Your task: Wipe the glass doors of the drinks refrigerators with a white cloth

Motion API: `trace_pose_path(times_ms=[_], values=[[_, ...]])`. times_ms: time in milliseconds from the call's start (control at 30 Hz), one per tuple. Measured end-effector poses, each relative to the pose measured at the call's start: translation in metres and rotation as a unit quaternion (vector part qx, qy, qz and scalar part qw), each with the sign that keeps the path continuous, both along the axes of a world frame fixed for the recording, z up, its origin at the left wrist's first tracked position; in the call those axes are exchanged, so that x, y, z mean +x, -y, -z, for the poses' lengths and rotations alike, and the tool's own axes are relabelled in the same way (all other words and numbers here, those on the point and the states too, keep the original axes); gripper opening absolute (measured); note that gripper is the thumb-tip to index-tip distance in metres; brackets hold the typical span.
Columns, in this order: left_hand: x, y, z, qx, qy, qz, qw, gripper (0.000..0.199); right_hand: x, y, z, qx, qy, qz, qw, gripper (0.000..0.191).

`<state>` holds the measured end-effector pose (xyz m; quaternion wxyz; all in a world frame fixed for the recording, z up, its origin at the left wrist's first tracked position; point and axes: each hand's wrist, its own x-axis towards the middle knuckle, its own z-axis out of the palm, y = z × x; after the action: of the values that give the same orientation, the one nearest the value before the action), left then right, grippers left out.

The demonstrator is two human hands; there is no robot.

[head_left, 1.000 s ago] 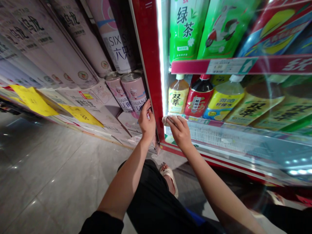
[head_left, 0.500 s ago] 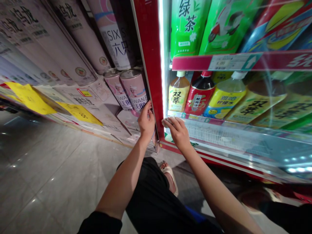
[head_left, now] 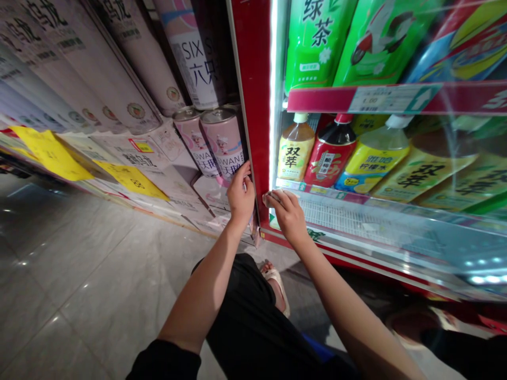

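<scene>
My right hand has its fingers bent around a crumpled whitish cloth, of which only a small part shows. It presses this against the upright red frame of a lit drinks cooler, near the bottom. On the other side of that frame, my left hand rests at the edge, its fingers stretched upward and the thumb apart. Some of its fingertips are hidden. Just behind it stand two pink cans on a lower shelf.
Bottles, among them a red-labelled one, stand inside the cooler. Tall pale cartons and yellow price tags line the left shelf. Grey tiles cover the floor. Another person's foot is at the lower right.
The view has swung slightly left, so the shelves and cooler appear farther right. Both hands stay by the red frame, with the right hand now slightly lower relative to the bottles.
</scene>
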<state>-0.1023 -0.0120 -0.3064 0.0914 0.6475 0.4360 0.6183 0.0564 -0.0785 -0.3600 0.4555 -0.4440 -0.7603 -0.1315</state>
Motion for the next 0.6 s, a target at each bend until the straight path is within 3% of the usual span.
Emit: trace_pose_path(times_ms=[300,600], values=[[-0.001,-0.001,0.001,-0.012,0.007,0.009,1.000,0.053,-0.007,-0.007,-0.016,0.061,-0.027,0.028,0.997,0.035],[-0.001,-0.001,0.000,-0.004,-0.004,0.001,1.000,0.051,-0.003,-0.001,-0.002,0.007,-0.006,0.002,1.000,0.036]])
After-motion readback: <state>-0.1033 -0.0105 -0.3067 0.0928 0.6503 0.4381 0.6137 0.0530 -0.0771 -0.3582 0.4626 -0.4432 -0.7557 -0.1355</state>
